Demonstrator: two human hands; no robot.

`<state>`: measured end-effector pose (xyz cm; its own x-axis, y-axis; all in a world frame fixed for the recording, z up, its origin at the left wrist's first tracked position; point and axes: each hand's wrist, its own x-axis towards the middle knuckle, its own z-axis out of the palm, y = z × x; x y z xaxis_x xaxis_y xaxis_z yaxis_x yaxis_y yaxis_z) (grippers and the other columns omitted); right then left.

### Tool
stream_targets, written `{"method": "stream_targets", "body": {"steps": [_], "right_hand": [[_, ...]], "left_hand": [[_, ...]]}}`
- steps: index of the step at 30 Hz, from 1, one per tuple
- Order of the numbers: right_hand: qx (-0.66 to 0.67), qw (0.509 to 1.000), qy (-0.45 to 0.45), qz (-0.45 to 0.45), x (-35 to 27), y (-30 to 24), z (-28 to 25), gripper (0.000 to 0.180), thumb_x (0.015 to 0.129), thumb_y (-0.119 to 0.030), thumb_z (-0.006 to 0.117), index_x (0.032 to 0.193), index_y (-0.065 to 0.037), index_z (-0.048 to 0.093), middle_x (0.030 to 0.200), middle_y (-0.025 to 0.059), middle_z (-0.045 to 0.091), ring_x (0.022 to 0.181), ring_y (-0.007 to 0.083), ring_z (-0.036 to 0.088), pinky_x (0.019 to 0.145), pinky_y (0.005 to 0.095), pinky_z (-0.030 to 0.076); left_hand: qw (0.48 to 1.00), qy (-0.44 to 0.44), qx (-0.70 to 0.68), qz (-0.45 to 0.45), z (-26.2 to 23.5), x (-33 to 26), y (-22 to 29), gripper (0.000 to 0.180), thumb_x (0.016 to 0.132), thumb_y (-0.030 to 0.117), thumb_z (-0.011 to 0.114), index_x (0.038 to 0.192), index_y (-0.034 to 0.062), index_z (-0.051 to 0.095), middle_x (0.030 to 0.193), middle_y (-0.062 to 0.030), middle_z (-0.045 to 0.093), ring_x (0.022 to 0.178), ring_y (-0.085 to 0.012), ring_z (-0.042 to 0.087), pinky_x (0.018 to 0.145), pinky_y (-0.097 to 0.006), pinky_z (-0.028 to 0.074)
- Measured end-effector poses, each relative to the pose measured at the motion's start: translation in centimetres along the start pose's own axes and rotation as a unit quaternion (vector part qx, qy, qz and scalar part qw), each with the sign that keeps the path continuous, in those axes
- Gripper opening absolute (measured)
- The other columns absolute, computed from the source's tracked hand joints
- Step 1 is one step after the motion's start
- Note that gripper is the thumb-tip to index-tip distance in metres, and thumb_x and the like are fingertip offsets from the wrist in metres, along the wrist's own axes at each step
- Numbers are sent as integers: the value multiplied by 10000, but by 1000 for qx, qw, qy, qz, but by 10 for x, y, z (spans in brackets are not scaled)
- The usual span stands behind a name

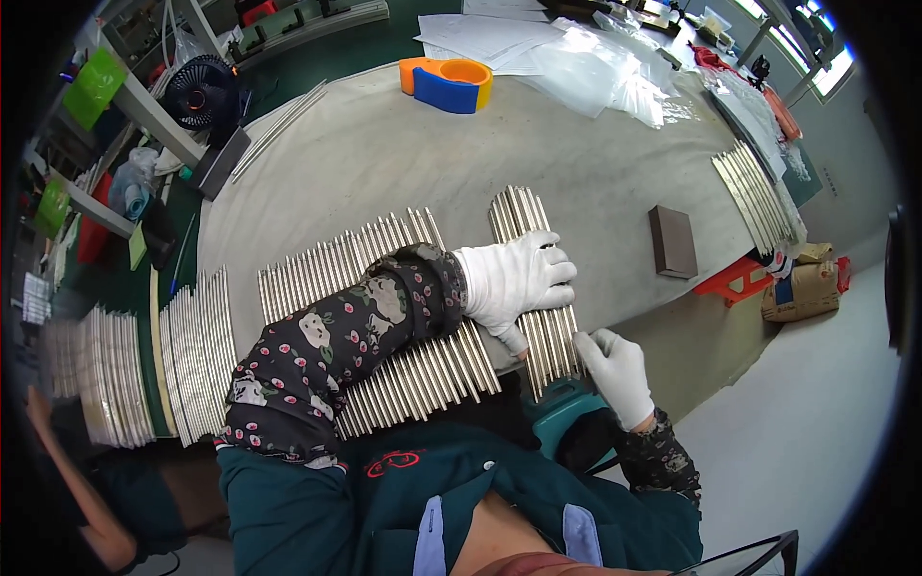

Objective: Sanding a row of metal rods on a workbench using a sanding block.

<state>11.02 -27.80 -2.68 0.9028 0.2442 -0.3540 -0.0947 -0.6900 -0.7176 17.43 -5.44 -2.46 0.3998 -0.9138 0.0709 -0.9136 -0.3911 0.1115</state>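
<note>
Both hands wear white gloves over flowered sleeve covers. My left hand [517, 276] lies flat, fingers spread, pressing down on a tight bundle of thin silvery metal strips [519, 213] on the grey table. My right hand [615, 370] sits at the near ends of that bundle by the table's front edge, fingertips touching the strip ends. A wider row of similar strips [336, 264] lies to the left, partly under my left forearm.
More strip stacks lie at the left [197, 355] and at the far right [759, 197]. An orange-and-blue tape dispenser [449, 83], clear plastic bags [600, 67], a dark block [672, 242] and a small black fan [200, 94] also stand around the grey table [384, 154].
</note>
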Motion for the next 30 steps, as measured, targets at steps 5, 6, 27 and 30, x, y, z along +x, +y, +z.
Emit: {"method": "stream_targets", "body": {"steps": [5, 6, 27, 30], "right_hand": [[519, 776, -346, 95, 12, 19, 20, 669, 947, -538, 393, 1176, 82, 500, 957, 277, 637, 787, 366, 680, 629, 348, 571], [512, 777, -353, 94, 9, 22, 19, 669, 947, -538, 393, 1176, 82, 500, 957, 277, 637, 787, 366, 680, 629, 348, 571], [152, 948, -23, -279, 66, -44, 29, 785, 689, -152, 764, 1353, 12, 380, 1162, 172, 586, 1002, 205, 609, 939, 326, 446], [167, 944, -31, -284, 82, -57, 56, 677, 686, -141, 749, 1276, -5, 446, 1077, 158, 615, 981, 201, 609, 897, 328, 462]], "left_hand": [[999, -8, 33, 43, 0, 8, -2, 823, 544, 599, 728, 1131, 49, 555, 1004, -99, 542, 978, -259, 528, 942, -414, 368], [999, -6, 35, 33, 2, 8, 1, 823, 544, 599, 728, 1131, 49, 555, 1004, -99, 542, 978, -259, 528, 942, -414, 368], [602, 520, -582, -170, -34, 3, 23, 327, 820, -34, 658, 1097, 41, 502, 855, -13, 587, 777, -122, 604, 721, -272, 516], [525, 559, -600, -228, -37, -10, 22, 317, 827, 9, 666, 1089, 51, 493, 850, -23, 584, 746, -128, 609, 705, -279, 521]]}}
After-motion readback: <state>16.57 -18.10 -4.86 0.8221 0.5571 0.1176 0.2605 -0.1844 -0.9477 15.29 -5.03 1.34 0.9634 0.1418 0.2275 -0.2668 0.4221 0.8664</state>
